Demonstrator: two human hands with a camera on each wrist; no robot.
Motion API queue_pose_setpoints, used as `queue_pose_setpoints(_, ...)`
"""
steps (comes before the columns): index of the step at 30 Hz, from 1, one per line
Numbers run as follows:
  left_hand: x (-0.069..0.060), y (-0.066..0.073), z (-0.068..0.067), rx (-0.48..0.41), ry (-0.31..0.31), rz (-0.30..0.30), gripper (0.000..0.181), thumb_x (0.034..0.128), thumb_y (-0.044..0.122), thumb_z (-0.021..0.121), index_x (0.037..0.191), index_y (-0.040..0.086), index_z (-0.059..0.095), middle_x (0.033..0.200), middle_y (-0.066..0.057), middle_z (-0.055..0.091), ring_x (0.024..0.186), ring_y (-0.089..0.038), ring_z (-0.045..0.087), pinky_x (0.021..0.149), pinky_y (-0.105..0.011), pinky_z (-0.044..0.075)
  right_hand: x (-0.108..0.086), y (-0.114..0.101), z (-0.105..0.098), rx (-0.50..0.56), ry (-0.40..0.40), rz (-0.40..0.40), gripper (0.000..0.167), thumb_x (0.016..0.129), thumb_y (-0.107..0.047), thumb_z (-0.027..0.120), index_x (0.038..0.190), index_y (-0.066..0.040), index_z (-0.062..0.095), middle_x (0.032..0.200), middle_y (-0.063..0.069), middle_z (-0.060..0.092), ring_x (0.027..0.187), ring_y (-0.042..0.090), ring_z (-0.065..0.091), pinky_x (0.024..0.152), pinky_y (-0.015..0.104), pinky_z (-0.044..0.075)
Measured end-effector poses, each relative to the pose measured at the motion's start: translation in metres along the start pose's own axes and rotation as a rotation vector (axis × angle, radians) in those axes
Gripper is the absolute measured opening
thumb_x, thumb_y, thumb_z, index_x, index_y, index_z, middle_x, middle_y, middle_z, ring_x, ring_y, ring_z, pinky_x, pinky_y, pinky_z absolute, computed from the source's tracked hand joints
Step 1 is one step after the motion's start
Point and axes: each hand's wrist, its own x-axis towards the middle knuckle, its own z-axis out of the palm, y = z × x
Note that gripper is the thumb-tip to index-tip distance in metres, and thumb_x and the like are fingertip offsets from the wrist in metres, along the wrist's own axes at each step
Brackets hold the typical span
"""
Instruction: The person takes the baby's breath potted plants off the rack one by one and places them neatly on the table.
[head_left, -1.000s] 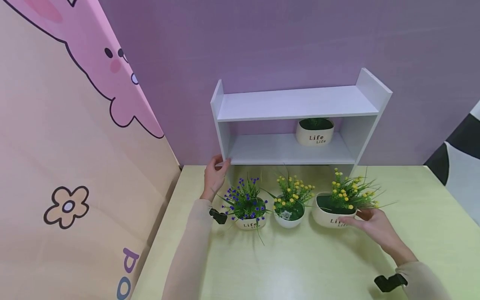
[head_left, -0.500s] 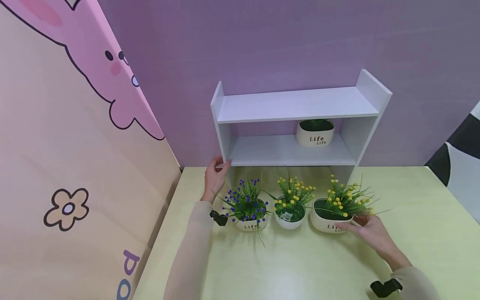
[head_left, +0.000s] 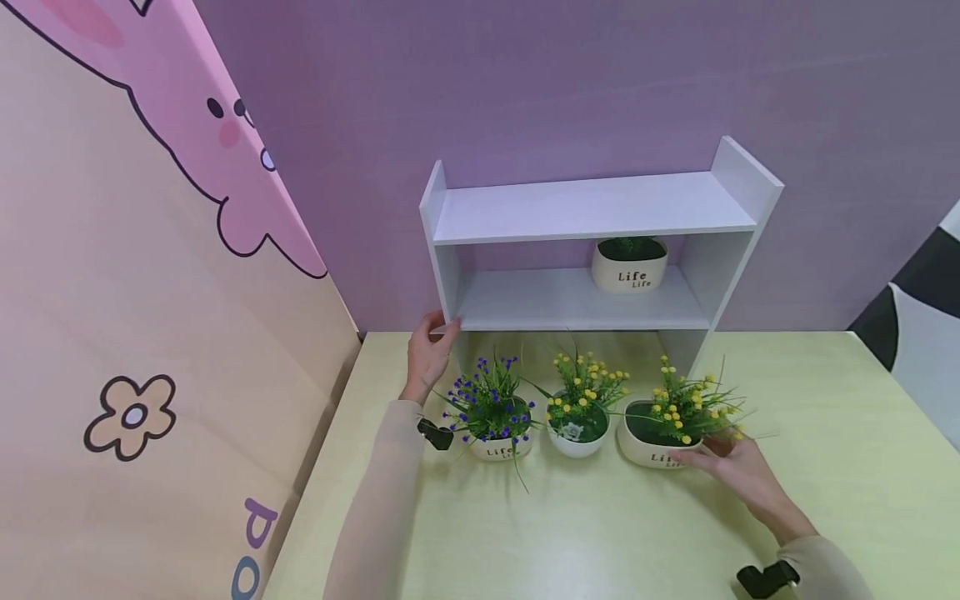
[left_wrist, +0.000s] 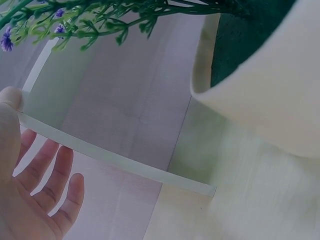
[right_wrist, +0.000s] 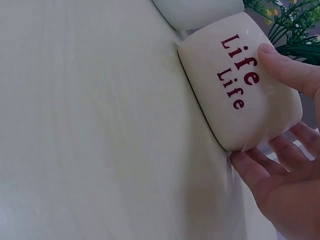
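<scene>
Right fingers (right_wrist: 247,171) round the rightmost pot (right_wrist: 235,95); thumb (right_wrist: 286,68) on its lettered front.

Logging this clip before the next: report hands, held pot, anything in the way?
Left hand gripping side of white shelf. Right hand holding lettered pot of yellow flowers. Close beside it: round white pot.

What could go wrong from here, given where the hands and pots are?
The right hand grips the right-hand pot close beside the white middle pot; moving it left might knock them together.
The left hand holds the shelf by its side; a tug could shift it and perhaps topple the pot on its lower board.
The black wrist device sits near the blue-flowered plant and may snag it.
</scene>
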Motion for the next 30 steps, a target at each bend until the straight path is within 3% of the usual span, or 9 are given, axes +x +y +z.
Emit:
queue_pose_setpoints(10,0.0,-0.001,0.0,-0.001,0.006,0.005,0.047,0.1064,0.042,0.065,0.142,0.012,0.063,0.138,-0.013,0.068,0.115,-0.034,0.071,0.097,-0.053,0.058,0.003,0.001,-0.002,-0.014,-0.016,-0.027,0.085,0.1,-0.033,0.076,0.161,0.008,0.033,0.164,0.033,0.037,0.153,0.054,0.033,0.119,0.064,0.034)
queue_pose_setpoints(17,0.0,-0.001,0.001,0.001,0.0,-0.002,0.048,0.1064,0.042,0.065,0.143,0.011,0.062,0.139,-0.014,0.067,0.115,-0.034,0.071,0.098,-0.052,0.058,0.0,0.002,-0.005,0.01,-0.044,-0.021,0.092,0.101,-0.031,0.076,0.163,0.012,0.024,0.166,0.039,0.027,0.154,0.06,0.025,0.12,0.07,0.027)
queue_pose_setpoints(21,0.0,0.0,0.001,-0.008,0.0,-0.009,0.047,0.1063,0.041,0.065,0.142,0.011,0.062,0.138,-0.014,0.067,0.116,-0.034,0.071,0.099,-0.052,0.059,-0.003,0.001,-0.008,0.006,-0.028,-0.025,0.094,0.1,-0.03,0.077,0.164,0.01,0.021,0.166,0.04,0.027,0.153,0.06,0.026,0.119,0.073,0.027)
queue_pose_setpoints(27,0.001,0.0,0.001,-0.012,0.0,-0.006,0.047,0.106,0.041,0.066,0.142,0.01,0.063,0.136,-0.014,0.068,0.115,-0.034,0.071,0.099,-0.051,0.059,-0.01,-0.008,-0.021,-0.029,0.019,-0.001,0.11,0.1,-0.033,0.075,0.167,0.006,-0.002,0.167,0.045,0.014,0.149,0.07,0.023,0.115,0.081,0.028)
queue_pose_setpoints(30,0.001,0.0,0.001,-0.013,0.0,-0.004,0.047,0.1059,0.041,0.066,0.141,0.01,0.063,0.136,-0.014,0.068,0.115,-0.034,0.071,0.098,-0.051,0.059,-0.012,-0.013,-0.028,-0.079,0.056,-0.038,0.106,0.101,-0.033,0.074,0.17,0.001,0.001,0.165,0.044,0.02,0.144,0.069,0.031,0.109,0.08,0.036)
